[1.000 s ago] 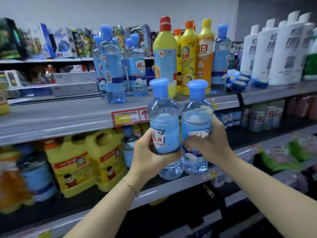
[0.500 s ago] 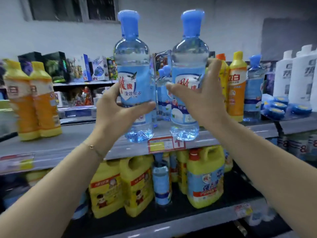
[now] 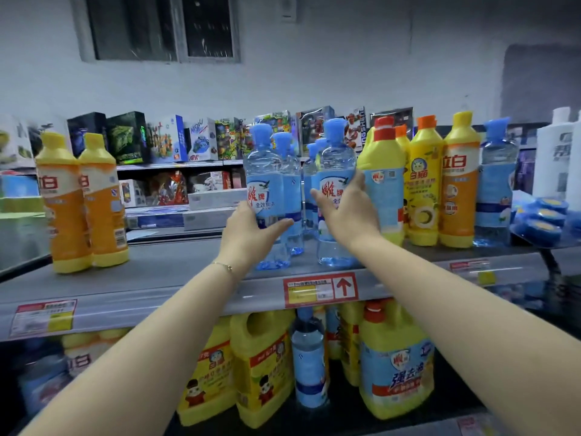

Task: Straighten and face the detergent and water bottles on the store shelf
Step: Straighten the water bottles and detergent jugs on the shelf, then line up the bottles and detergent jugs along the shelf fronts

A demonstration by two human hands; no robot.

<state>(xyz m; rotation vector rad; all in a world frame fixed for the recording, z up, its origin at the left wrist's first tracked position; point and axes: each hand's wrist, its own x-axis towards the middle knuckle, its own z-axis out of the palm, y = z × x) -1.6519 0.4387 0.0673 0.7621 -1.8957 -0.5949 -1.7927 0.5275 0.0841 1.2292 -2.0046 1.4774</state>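
Two clear bottles with blue caps and blue labels stand upright on the grey shelf (image 3: 163,278), labels facing me. My left hand (image 3: 251,234) wraps the lower part of the left clear bottle (image 3: 263,171). My right hand (image 3: 349,212) grips the right clear bottle (image 3: 335,162) around its label. Several more clear blue-capped bottles (image 3: 290,184) stand just behind them. To the right is a row of yellow detergent bottles (image 3: 421,184), with another clear bottle (image 3: 496,177) past them. Two orange-yellow detergent bottles (image 3: 81,199) stand at the shelf's left.
Price tags (image 3: 320,289) hang on the shelf's front edge. Below are yellow detergent jugs (image 3: 267,366) and a clear bottle (image 3: 309,363). White bottles (image 3: 556,152) and blue round tubs (image 3: 540,221) sit far right. Toy boxes (image 3: 166,140) fill a shelf behind.
Both hands carried the two clear bottles up from below the shelf, held them high, then set them down on the shelf in front of the other clear bottles.
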